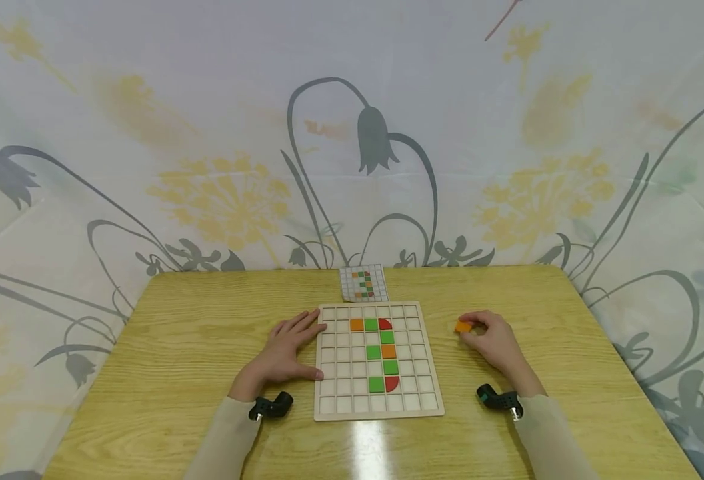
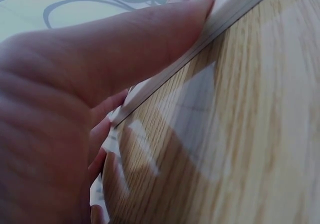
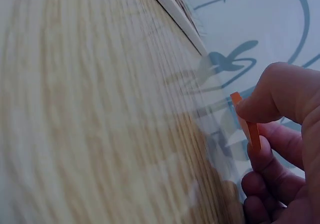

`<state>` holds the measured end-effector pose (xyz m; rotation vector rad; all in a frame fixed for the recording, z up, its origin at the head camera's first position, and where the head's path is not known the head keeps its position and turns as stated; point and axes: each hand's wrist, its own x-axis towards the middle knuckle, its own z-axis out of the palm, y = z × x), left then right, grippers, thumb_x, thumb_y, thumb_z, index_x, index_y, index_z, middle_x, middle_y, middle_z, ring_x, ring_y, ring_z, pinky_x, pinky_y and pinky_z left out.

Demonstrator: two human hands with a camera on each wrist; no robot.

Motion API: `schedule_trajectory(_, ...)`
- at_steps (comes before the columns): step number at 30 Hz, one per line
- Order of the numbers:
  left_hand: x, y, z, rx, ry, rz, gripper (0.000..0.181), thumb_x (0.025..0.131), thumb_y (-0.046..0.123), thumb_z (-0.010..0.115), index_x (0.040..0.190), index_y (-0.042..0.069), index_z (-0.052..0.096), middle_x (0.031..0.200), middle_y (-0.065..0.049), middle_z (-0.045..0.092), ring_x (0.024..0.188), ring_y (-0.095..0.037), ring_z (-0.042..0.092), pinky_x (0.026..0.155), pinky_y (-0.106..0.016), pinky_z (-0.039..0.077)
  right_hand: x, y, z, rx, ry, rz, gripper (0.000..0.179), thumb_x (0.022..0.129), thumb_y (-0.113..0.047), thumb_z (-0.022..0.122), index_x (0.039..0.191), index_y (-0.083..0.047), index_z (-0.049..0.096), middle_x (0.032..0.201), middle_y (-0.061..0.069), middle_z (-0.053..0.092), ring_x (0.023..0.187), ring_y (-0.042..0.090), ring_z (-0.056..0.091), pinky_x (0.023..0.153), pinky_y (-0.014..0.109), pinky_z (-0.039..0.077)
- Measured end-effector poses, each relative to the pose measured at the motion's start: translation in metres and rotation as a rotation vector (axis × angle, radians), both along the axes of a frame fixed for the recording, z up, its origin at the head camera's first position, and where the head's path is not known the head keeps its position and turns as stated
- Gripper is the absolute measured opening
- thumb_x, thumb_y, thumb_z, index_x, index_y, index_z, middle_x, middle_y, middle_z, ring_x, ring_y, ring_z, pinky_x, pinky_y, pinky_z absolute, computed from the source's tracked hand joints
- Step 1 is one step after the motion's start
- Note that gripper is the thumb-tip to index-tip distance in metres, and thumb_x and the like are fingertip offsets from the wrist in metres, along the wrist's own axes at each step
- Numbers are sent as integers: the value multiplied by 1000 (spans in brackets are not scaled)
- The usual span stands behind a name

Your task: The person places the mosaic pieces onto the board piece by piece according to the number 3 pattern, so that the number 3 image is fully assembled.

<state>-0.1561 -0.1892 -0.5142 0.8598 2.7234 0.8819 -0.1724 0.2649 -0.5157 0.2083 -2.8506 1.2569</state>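
Note:
A wooden grid board [image 1: 412, 403] lies flat in the middle of the table. Set in its cells are several green square tiles [image 1: 373, 352], two orange square tiles [image 1: 389, 351] and two red rounded-corner tiles [image 1: 385, 324]. My left hand [image 1: 283, 353] rests at the board's left edge, fingers spread and nearly straight, the thumb touching the rim [image 2: 235, 15]. Right of the board, my right hand [image 1: 496, 340] pinches an orange square tile [image 1: 463, 326] between thumb and fingers. In the right wrist view this thin orange tile [image 3: 252, 134] is seen edge-on.
Behind the board lies a paper card [image 1: 364, 283] printed with a grid and a coloured pattern. The wood-grain table [image 1: 208, 333] ends at a flower-patterned cloth [image 1: 238, 133] at the back. Each wrist wears a black camera [image 1: 275, 405].

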Motion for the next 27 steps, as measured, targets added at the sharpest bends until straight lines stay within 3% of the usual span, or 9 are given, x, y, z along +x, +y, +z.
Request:
schedule_trajectory(10, 0, -2, -4, -6, -2, 6, 97, 75, 57, 79, 154, 15, 41, 165, -6, 18, 151, -33, 11, 112, -63, 7, 8, -14, 1, 7, 49, 78, 28, 84, -7, 72, 112, -5, 73, 108, 9, 66, 101, 28, 54, 88, 48, 43)
schedule_trajectory(18, 1, 0, 0, 7, -3, -5, 96, 76, 55, 80, 154, 14, 42, 165, -8, 18, 151, -34, 12, 111, -65, 8, 19, -34, 7, 38, 90, 149, 27, 81, -8, 75, 108, -7, 73, 107, 5, 65, 105, 29, 51, 90, 51, 41)
schedule_trajectory(27, 1, 1, 3, 12, 0, 0, 95, 76, 53, 81, 153, 12, 43, 165, -9, 20, 150, -35, 13, 111, -66, 8, 31, -59, 13, 80, 169, 226, 26, 77, -6, 77, 102, -10, 74, 98, -4, 61, 97, 22, 49, 85, 48, 43)
